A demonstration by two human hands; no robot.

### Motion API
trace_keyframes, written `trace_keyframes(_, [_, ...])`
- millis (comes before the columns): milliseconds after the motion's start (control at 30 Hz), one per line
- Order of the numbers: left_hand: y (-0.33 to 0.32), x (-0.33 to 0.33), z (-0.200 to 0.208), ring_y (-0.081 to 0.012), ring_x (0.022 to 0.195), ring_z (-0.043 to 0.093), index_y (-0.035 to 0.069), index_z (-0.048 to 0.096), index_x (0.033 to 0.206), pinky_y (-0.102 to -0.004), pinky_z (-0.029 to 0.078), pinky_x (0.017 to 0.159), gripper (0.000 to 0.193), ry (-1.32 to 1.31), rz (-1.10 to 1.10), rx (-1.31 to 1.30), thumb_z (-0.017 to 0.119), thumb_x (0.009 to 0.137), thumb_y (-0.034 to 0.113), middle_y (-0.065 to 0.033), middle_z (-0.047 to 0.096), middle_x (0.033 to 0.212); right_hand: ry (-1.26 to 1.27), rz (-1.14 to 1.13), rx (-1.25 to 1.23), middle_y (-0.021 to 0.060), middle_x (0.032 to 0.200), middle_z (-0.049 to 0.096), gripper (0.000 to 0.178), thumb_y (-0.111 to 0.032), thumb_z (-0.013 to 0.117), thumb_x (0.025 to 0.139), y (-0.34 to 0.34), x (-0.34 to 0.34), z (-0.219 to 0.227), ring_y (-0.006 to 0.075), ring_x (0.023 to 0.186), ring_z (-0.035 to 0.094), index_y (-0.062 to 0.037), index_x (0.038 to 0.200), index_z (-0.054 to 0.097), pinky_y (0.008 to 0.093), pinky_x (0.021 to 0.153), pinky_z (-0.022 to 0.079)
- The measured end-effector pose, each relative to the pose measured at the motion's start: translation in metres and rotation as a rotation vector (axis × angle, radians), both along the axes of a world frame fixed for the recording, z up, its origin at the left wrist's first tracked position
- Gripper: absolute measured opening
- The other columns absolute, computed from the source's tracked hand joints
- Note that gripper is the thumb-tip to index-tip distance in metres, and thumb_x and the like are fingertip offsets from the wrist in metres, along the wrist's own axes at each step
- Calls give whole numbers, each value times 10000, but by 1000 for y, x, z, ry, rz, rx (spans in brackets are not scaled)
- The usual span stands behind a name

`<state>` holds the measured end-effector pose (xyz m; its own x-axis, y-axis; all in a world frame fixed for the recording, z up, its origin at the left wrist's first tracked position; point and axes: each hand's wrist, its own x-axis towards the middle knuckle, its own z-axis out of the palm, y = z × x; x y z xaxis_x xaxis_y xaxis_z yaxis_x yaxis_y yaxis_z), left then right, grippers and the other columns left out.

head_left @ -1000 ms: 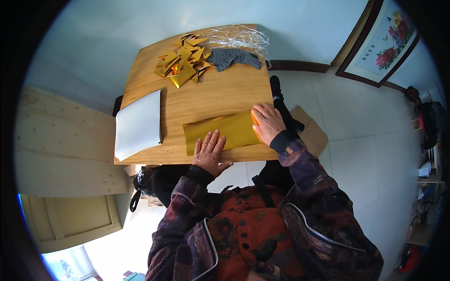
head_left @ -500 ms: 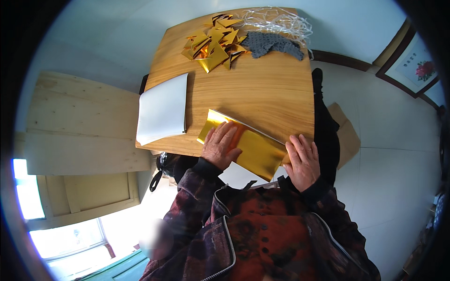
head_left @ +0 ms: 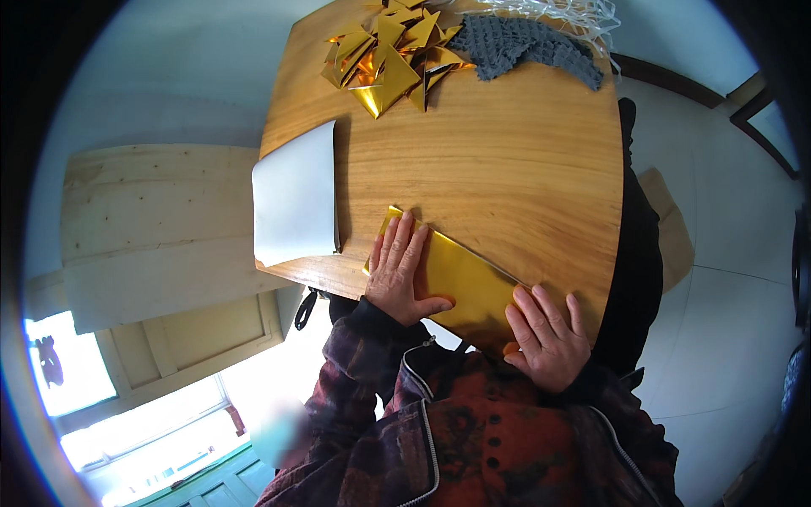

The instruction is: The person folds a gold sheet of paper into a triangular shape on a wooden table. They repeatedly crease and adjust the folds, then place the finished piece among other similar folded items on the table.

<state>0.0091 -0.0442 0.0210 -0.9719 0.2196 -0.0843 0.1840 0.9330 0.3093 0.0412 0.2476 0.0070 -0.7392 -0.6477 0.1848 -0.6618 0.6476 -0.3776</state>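
Observation:
A sheet of shiny gold paper (head_left: 469,279), folded over lengthwise, lies slantwise at the near edge of the wooden table (head_left: 473,160). My left hand (head_left: 395,270) rests flat on its left part, fingers stretched out and thumb spread to the side. At the paper's right end lies my right hand (head_left: 549,338), its fingers spread and touching the far edge there. The paper's near edge is partly hidden by my jacket. To the left of my left hand is a stack of white sheets (head_left: 296,198), curling a little at its edges.
Folded gold paper pieces (head_left: 389,55) are heaped at the far left of the table. Beside them lie a strip of grey textured cloth (head_left: 524,46) and a tangle of clear plastic strips (head_left: 574,13). A pale wooden panel (head_left: 160,220) stands beyond the table's left side.
The gold paper's raised white far edge now lies flatter under my hands. My right hand has spread its fingers. The whole view has shifted, bringing the table closer.

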Motion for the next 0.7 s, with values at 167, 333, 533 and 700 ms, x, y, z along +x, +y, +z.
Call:
trace_keyframes(167, [1, -1, 2, -385, 1450, 194, 82, 334, 1476, -520, 163, 1154, 1181, -17, 3, -18, 791, 541, 642, -198, 230, 1561, 61, -8, 42, 80, 1428, 491, 573, -530, 344, 982, 0, 1, -6, 254, 1324, 449, -102, 1291, 566, 560, 1086, 285])
trace_keyframes(333, [1, -1, 4, -417, 1451, 167, 42, 304, 1482, -551, 152, 1143, 1196, -45, -10, -34, 751, 583, 692, -231, 224, 1554, 46, -23, 37, 49, 1453, 466, 523, -479, 403, 966, 0, 1, -3, 213, 1368, 398, -117, 1319, 535, 540, 1124, 227])
trace_keyframes(533, [2, 1, 3, -371, 1453, 198, 95, 321, 1489, -514, 164, 1158, 1181, -11, 18, 19, 819, 538, 588, -183, 237, 1562, -5, -28, -26, 56, 1443, 474, 554, -436, 578, 847, -2, -2, 3, 227, 1353, 414, -111, 1295, 559, 538, 1115, 247])
trace_keyframes(700, [-3, 0, -6, -370, 1453, 198, 100, 312, 1492, -517, 156, 1159, 1181, 14, -12, -3, 843, 527, 527, -177, 236, 1565, -73, -72, -36, 25, 1471, 438, 658, -368, 750, 708, 8, 7, -1, 222, 1388, 360, -126, 1292, 568, 549, 1121, 230])
